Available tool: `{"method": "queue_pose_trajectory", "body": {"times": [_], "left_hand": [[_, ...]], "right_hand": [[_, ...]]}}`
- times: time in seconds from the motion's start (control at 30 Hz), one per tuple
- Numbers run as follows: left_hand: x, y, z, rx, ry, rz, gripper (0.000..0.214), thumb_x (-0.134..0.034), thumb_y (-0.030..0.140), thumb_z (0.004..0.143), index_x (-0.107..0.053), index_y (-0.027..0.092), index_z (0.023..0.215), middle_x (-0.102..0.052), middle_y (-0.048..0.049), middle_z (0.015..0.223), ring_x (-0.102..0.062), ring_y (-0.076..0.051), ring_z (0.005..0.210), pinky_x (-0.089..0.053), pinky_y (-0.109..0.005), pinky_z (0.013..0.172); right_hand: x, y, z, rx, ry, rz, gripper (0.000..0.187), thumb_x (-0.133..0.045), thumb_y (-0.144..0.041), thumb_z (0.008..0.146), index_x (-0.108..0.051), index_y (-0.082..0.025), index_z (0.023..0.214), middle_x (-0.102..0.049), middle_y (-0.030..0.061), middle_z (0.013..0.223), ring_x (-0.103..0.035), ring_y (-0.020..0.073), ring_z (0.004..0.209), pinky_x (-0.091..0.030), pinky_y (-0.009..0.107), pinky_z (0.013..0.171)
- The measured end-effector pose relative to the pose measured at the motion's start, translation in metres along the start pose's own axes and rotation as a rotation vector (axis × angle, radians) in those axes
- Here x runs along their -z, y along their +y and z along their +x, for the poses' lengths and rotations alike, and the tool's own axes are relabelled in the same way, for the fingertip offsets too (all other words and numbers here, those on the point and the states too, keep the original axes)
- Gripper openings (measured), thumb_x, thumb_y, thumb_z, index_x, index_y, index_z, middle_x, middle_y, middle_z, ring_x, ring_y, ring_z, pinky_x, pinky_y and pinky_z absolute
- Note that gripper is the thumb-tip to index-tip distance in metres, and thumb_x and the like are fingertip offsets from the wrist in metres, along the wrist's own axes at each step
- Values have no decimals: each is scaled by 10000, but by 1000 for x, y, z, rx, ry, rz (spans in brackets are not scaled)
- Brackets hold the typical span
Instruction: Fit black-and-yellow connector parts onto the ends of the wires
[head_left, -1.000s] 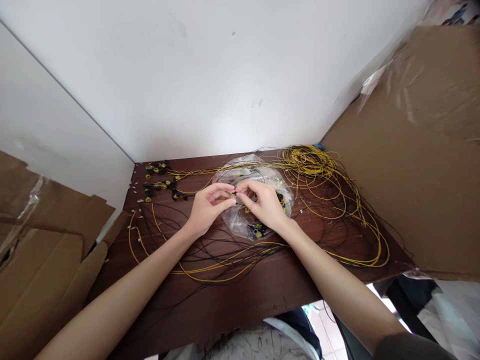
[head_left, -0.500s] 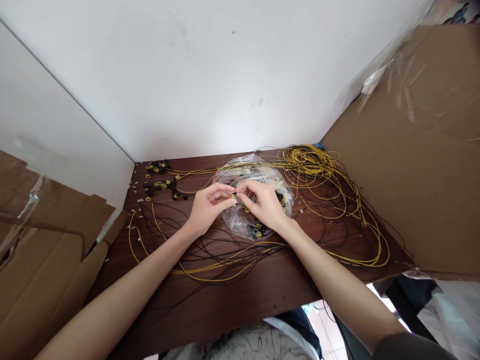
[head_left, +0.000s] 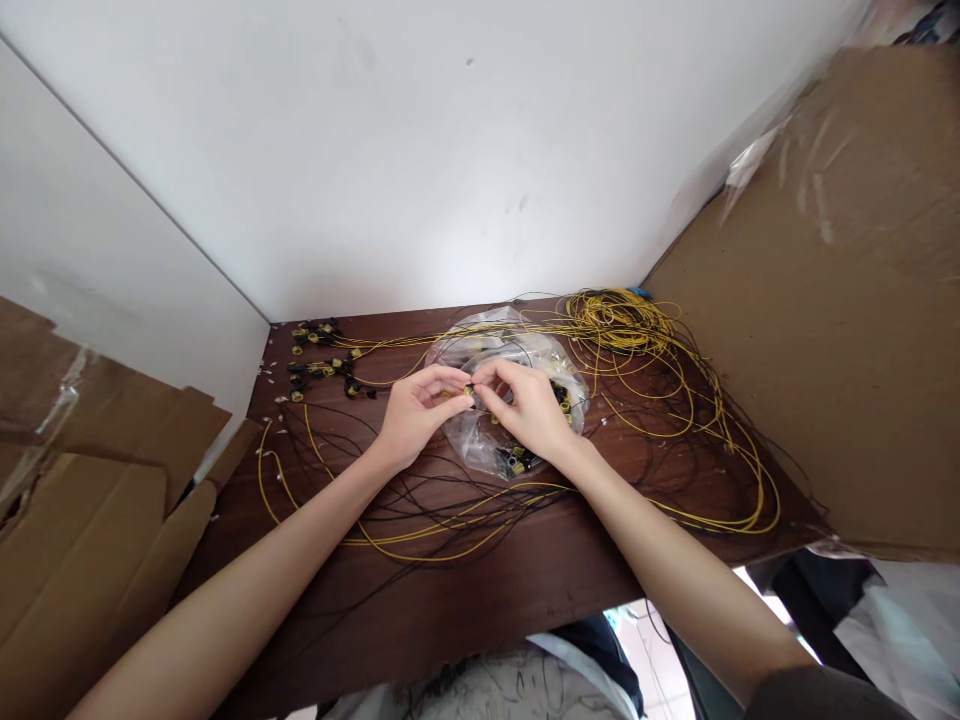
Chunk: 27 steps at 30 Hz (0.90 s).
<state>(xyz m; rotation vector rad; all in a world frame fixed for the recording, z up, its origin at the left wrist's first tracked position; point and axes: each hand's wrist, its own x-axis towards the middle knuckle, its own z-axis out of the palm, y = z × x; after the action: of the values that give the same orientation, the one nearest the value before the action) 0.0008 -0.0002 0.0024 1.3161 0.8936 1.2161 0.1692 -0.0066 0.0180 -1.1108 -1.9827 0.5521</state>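
Connector (head_left: 469,390), or some similarly small yellow-and-black part, is sitting in the head view between the two hands, above a clear plastic bag (head_left: 474,452) near the middle of the table (head_left: 555,575). The left hand (head_left: 409,412) is pinching it between thumb and fingers from one side, while the right hand (head_left: 531,402) is closing thumb and forefinger at its other side; whether the right is gripping the part itself or a wire on it, one cannot tell. Both are using fingertips rather than palms, probably because the part is so tiny. More dark-and-yellow fittings (head_left: 516,461) are showing at the bag, perhaps lying there to be within easy reach. At the table's far left, fitting clusters (head_left: 322,368) are resting together, with wires leading right toward a yellow coil (head_left: 616,318), an arrangement that is likely separating ends from slack. Looser yellow wires (head_left: 416,561) and black ones are running across the near side. Cardboard (head_left: 832,300) is standing along the right edge, seemingly serving as a side screen.
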Motion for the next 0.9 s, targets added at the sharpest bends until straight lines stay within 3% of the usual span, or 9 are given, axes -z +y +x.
{"method": "queue_pose_trajectory", "body": {"times": [0.4,0.9], "left_hand": [[0,1,0,-1,12,26,179,-767,216,654,-672,137,784,-687,-49,839,-631,-155,803,-508,-281,769],[-1,0,0,-12,1,-37,351,-778,200,646,-613,149,952,-671,-37,844,-623,-134,787,-516,-277,760]], "right_hand": [[1,3,1,-4,24,-11,95,-541,-185,851,-628,-174,886,-676,34,839,-598,149,724,-451,269,692],[3,1,2,27,15,16,104,-524,-157,853,-622,-172,883,-662,26,812,-592,141,717,-450,257,689]]}}
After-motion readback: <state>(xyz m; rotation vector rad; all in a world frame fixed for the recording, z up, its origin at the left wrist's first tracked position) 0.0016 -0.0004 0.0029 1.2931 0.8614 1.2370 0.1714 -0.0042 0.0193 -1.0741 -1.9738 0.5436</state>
